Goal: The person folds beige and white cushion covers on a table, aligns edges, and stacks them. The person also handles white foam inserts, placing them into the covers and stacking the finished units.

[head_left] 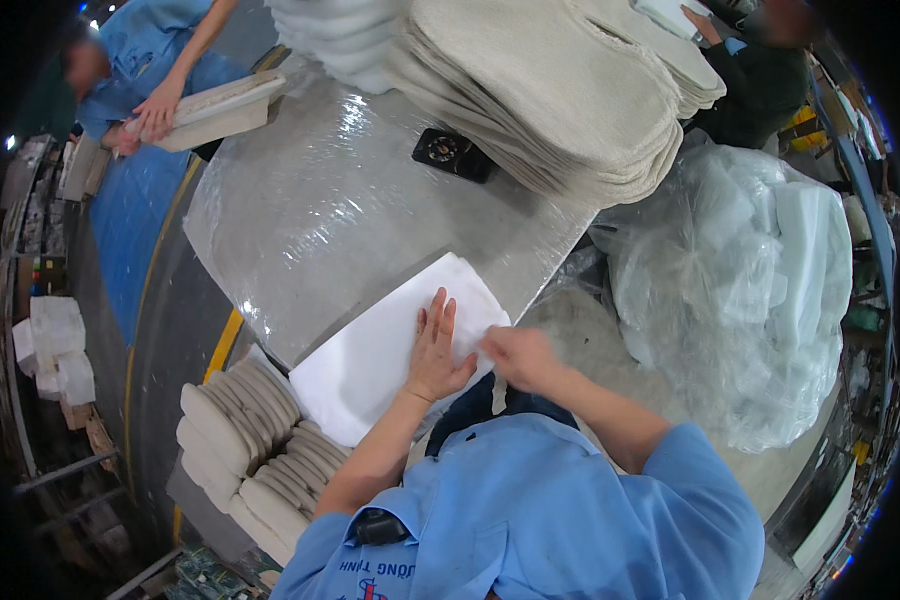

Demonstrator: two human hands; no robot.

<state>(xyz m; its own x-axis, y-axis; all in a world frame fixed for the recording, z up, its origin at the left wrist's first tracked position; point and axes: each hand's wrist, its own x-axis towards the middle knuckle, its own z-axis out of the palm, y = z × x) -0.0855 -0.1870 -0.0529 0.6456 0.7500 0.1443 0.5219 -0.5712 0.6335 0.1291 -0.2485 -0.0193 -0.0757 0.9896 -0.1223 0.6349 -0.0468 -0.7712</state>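
I am watching the left hand (436, 350) pressing flat, fingers spread, on the white sheet (390, 350) lying at the near edge of the foil-wrapped table (320, 210). The right hand (515, 355) is blurring; it is probably pinching the sheet's edge.

beige pad stack (570, 90) lay far right | black fan (453, 153) sat far centre | clear bag (750, 290) stood right | rolled pads (255, 440) were near left
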